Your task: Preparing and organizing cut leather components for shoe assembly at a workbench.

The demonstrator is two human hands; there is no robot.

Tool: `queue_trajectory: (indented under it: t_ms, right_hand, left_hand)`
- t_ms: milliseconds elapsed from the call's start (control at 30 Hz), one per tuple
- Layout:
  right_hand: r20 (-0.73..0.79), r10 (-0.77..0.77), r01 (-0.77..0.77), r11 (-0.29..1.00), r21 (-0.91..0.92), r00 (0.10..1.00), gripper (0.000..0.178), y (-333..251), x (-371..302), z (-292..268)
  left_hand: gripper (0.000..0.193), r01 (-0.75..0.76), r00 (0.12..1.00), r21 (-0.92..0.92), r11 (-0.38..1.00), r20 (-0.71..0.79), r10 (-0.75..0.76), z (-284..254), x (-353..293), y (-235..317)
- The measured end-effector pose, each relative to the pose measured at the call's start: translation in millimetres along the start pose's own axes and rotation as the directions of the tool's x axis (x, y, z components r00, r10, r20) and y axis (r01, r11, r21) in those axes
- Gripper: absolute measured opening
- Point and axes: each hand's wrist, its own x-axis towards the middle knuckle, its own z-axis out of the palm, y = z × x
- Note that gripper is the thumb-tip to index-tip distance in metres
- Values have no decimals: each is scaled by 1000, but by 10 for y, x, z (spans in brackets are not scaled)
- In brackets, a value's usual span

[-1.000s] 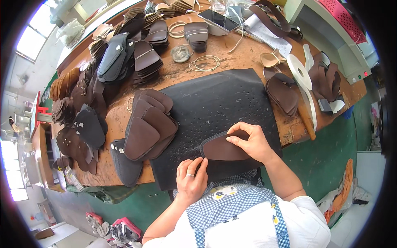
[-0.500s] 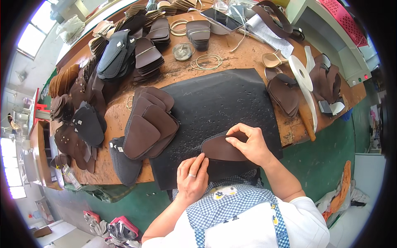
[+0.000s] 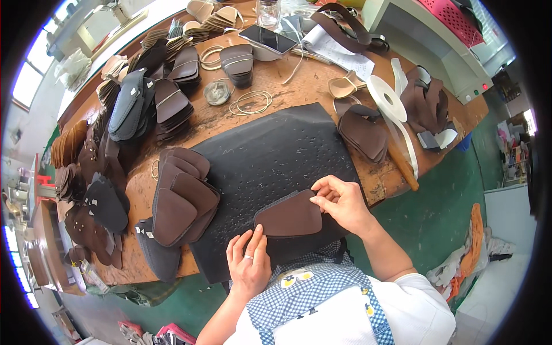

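Observation:
A dark brown, tapered leather piece (image 3: 292, 216) lies near the front of the black mat (image 3: 282, 146), with a dark layer showing along its far edge. My right hand (image 3: 344, 206) pinches the piece at its far right corner between thumb and forefinger. At its near left corner, the fingertips of my left hand (image 3: 250, 264) touch the edge, fingers stretched and slightly apart; its thumb is hidden. Left of the piece, a fanned pile of similar brown leather pieces (image 3: 175, 210) overlaps the mat, with a dark grey stitched piece (image 3: 156, 253) beside it.
Banded leather stacks (image 3: 172, 109) and blue-grey stitched pieces (image 3: 131, 106) crowd the far left. A roll of white tape (image 3: 386, 99), a wooden stick (image 3: 402, 167) and more brown pieces (image 3: 363, 133) lie right of the mat. A phone (image 3: 268, 38) and glass jar (image 3: 268, 12) stand far back.
The view has shifted, so the bench appears lower and further left. The leather piece has turned slightly, and my right hand has moved from over its far side to its right corner.

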Motion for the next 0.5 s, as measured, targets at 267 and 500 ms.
queue_trajectory:
  t_ms: [267, 500]
  right_hand:
    - [-3, -124, 120, 970, -213, 992, 17, -49, 14, -49]
    - [-11, -182, 173, 947, -270, 983, 40, -14, -82, 157]
  left_hand:
    - [33, 3, 997, -76, 997, -82, -9, 39, 255, 52]
    - [92, -58, 904, -40, 998, 421, 69, 104, 424, 150]
